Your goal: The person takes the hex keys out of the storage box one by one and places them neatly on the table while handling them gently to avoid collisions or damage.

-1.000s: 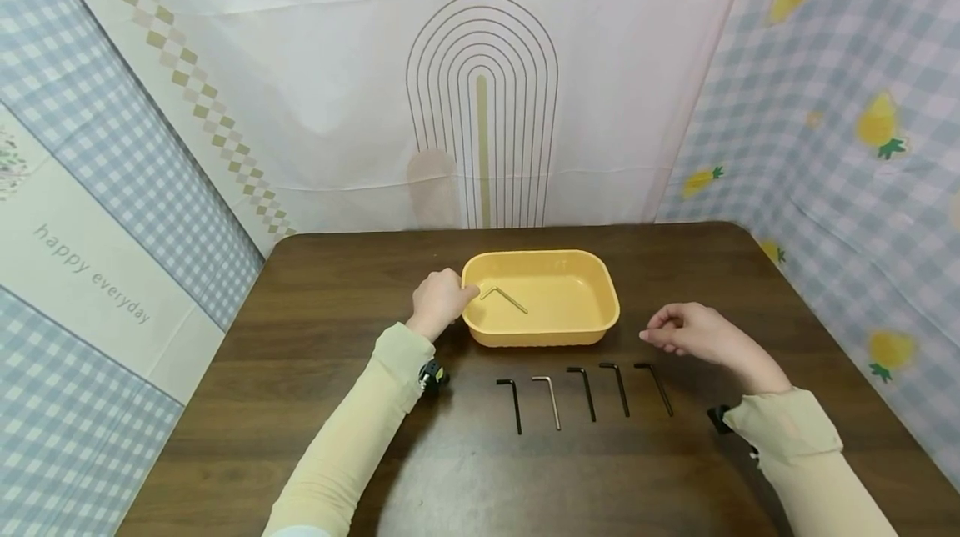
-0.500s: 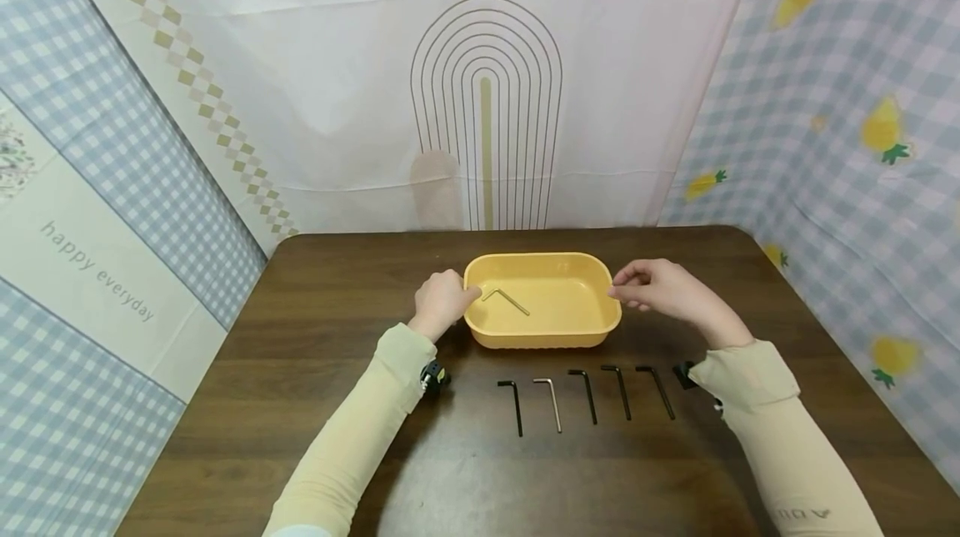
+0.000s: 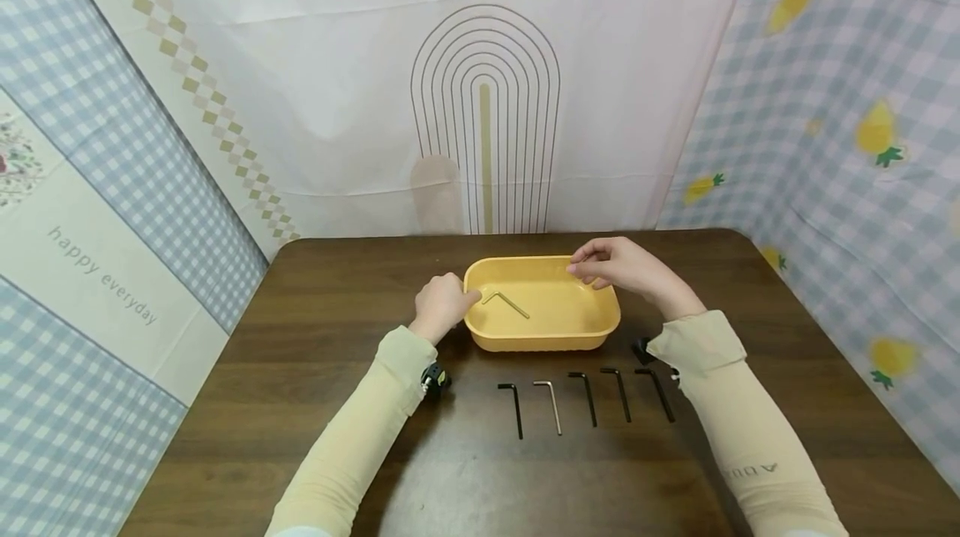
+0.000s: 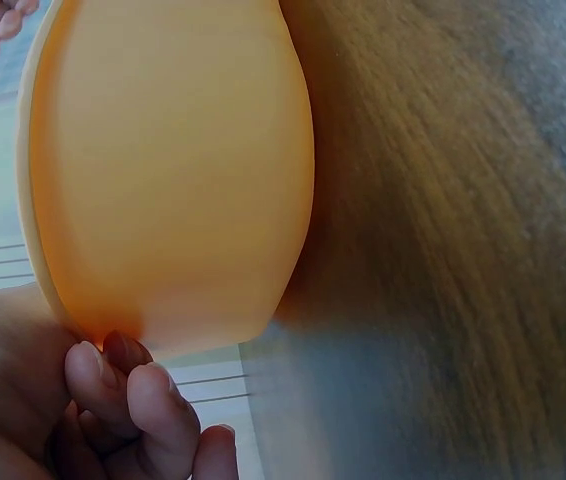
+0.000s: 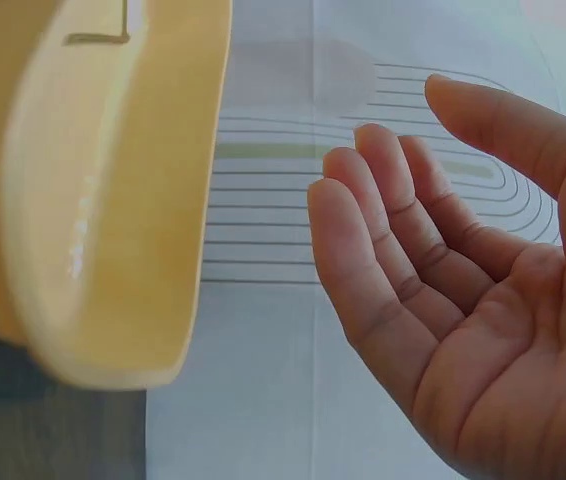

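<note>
My left hand [image 3: 442, 303] pinches the left rim of a yellow plastic bin [image 3: 543, 343], its thumb over the edge; the left wrist view has the fingers [image 4: 163, 410] curled against the bin's end wall [image 4: 173, 180]. A single brass-coloured hex key [image 3: 513, 305] lies inside the bin, toward the left. Over the bin's back right part hovers my right hand [image 3: 626, 268]. In the right wrist view that hand [image 5: 473, 290] holds nothing, its fingers loosely bent and the thumb apart from them.
In front of the bin, several hex keys lie in a row on the dark wood table [image 3: 480, 487]: black ones such as the leftmost hex key [image 3: 517, 412] and a silvery hex key [image 3: 555, 409]. A patterned cloth [image 3: 360, 103] hangs behind the table.
My right hand has moved left and away from me, from beside the bin to above its back right part. The left hand keeps its grip on the rim.
</note>
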`<state>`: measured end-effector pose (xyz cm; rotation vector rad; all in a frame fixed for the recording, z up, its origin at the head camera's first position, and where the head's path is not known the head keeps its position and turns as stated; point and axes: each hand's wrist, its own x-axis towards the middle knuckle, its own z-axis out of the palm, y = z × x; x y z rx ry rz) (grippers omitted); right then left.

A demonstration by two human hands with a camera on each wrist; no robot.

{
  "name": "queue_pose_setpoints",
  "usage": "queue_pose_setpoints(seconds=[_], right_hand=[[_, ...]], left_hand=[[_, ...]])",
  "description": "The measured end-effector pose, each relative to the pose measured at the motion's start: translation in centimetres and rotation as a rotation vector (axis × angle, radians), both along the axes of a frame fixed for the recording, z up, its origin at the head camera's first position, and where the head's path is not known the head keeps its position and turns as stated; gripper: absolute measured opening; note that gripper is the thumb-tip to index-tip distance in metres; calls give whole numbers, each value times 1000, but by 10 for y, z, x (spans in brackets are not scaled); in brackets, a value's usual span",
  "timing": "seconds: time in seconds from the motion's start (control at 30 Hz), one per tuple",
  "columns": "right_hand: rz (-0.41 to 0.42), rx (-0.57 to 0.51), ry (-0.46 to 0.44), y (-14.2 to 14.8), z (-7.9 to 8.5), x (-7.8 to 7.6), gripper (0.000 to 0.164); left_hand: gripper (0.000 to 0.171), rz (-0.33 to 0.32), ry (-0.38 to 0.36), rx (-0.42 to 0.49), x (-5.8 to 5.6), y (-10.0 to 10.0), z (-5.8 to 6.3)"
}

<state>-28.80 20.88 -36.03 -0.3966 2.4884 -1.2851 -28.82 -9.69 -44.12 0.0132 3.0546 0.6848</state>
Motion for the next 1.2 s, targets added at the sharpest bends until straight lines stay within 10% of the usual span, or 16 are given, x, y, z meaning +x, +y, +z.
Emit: queue_pose_setpoints(seconds=[0.63, 1.2], right_hand=[[59, -17, -84, -40, 15, -36, 43], [101, 68, -162, -66, -5, -67, 37]], left_hand=[[44, 1, -1, -3, -1, -1, -2], [42, -4, 5, -6, -3, -2, -4]])
